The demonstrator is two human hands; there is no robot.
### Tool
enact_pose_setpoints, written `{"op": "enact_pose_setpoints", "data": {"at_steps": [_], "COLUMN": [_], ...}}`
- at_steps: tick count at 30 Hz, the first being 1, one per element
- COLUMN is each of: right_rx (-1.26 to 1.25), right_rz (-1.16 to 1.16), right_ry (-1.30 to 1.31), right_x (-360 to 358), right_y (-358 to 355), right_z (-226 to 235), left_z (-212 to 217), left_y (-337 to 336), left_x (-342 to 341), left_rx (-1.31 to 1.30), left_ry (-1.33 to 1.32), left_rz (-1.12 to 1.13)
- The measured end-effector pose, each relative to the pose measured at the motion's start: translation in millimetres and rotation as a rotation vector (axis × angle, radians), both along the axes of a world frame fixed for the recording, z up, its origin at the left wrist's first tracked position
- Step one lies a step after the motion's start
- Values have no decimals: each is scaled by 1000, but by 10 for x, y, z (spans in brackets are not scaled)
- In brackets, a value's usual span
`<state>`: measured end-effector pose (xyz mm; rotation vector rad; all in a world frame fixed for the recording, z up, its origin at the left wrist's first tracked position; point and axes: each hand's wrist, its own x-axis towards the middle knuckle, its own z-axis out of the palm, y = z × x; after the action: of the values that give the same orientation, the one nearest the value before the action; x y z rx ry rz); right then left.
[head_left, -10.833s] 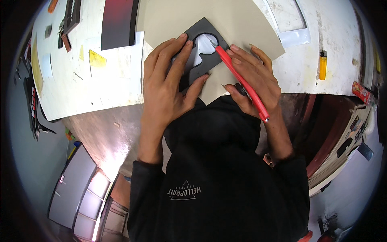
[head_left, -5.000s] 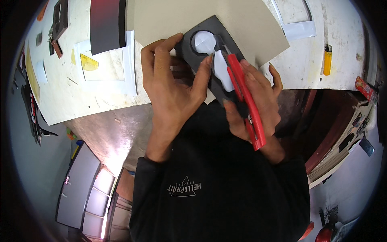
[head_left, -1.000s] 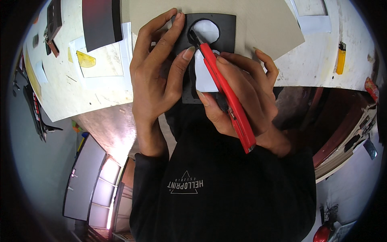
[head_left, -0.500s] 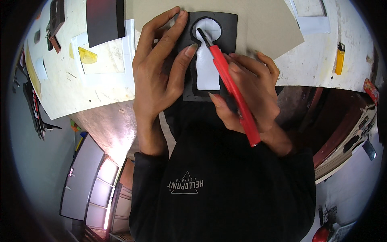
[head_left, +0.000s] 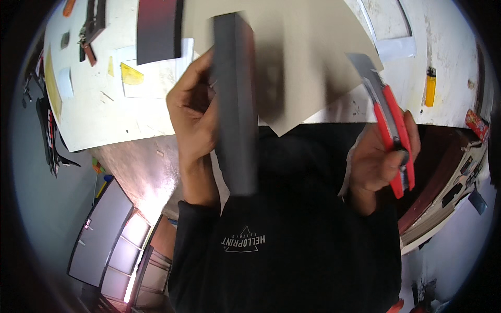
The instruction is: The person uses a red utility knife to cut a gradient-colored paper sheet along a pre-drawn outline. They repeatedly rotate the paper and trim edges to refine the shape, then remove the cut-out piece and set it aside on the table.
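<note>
the left hand (head_left: 194, 117) grips a dark grey card (head_left: 236, 104), fingers wrapped round its left edge, and holds it lifted off the table so that it stands nearly edge-on to the camera, a tall narrow strip running from the top of the view down past the wrist. it is blurred (any cut-out in it cannot be made out). behind it a large beige sheet (head_left: 308, 47) lies on the white worktable (head_left: 99, 115), its lower corner hanging over the table's near edge, close to the dark sweater.

the right hand (head_left: 378, 156) is off to the right, well apart from the card, fist clenched round a red utility knife (head_left: 392, 130). the knife points up and to the left, its grey blade tip over the beige sheet's right edge; whether it touches the sheet cannot be told.

further out on the table: a yellow lighter (head_left: 430, 86) to the right of the knife, a dark red-and-black panel (head_left: 159, 28) at the top left, and a yellow scrap (head_left: 130, 74) on white paper just below that panel.
</note>
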<state>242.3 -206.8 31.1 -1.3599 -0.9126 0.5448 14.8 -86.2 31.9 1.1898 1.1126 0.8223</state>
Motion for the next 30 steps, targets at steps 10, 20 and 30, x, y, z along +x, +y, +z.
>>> {"op": "enact_pose_setpoints", "data": {"at_steps": [10, 20, 30], "right_rx": [479, 559, 758], "right_rz": [1039, 1188, 1228], "right_ry": [881, 1145, 893], "right_x": [-51, -645, -776], "right_y": [195, -47, -60], "right_z": [770, 1299, 1383], "left_z": [-191, -138, 36], "left_y": [-192, -123, -292], "left_x": [119, 97, 77], "left_rx": [-541, -361, -347], "left_ry": [-1215, -1553, -1557], "left_rz": [-119, -584, -507]}}
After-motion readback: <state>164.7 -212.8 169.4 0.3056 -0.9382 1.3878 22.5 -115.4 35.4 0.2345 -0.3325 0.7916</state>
